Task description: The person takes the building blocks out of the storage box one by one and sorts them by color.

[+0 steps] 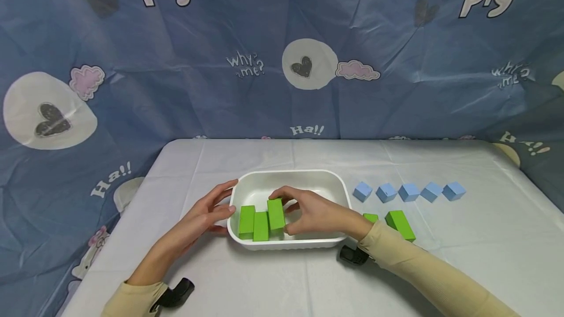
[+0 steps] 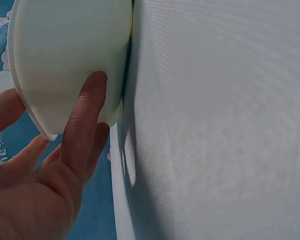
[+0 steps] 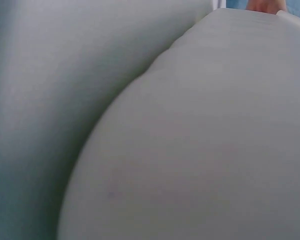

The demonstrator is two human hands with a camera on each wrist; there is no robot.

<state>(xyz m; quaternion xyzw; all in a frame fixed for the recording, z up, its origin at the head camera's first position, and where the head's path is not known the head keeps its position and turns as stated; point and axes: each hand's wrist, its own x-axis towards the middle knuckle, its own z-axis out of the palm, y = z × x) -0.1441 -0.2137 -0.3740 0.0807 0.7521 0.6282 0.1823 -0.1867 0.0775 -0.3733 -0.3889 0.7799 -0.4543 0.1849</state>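
A white plastic tray (image 1: 308, 244) stands on the table with green rectangular blocks inside. My right hand (image 1: 310, 212) reaches in over its near right side and pinches a green block (image 1: 276, 215) between thumb and fingers. Left of that block, two more green blocks, a middle one (image 1: 261, 226) and an outer one (image 1: 246, 221), sit side by side at the tray's left end. With fingers spread, my left hand (image 1: 207, 212) touches the tray's left end; in the left wrist view a finger (image 2: 87, 112) lies along the outer wall. The tray's outer wall (image 3: 200, 130) fills most of the right wrist view.
Right of the tray, several light blue cubes (image 1: 409, 192) form a row. Nearer me lie a green block (image 1: 400, 225) and another green block (image 1: 370, 217), partly hidden by my right forearm. Beyond the white-covered table (image 1: 273, 153) hangs a blue printed cloth (image 1: 246, 106).
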